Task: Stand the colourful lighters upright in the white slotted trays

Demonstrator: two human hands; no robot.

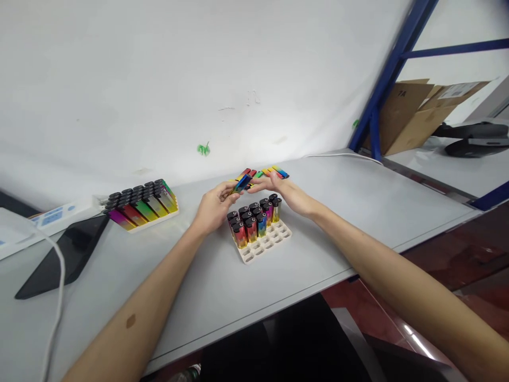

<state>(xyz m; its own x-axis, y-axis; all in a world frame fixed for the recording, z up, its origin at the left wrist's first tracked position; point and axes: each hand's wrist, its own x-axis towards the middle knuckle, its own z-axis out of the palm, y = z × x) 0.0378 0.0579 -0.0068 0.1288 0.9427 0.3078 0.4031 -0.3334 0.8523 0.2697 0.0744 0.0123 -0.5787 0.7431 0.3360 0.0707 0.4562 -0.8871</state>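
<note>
My left hand (212, 208) pinches a blue shiny lighter (240, 183) between thumb and fingers, held tilted above the table. To its right, my right hand (288, 192) has its fingers stretched out toward the held lighter. Behind it lie several loose colourful lighters (281, 172); whether the fingers touch any of them I cannot tell. Just below both hands stands a cream slotted tray (249, 259). Upright metallic lighters (251, 230) with black tops fill its back and left slots, while the front and right slots are bare.
Another tray (175, 213), packed with upright lighters (143, 206), sits at the left. Beside it are a black flat object (75, 254), a white power strip (55, 215) and a white cable (60, 286). A white wall rises behind; blue frame posts (392, 69) and cardboard boxes (413, 114) stand right.
</note>
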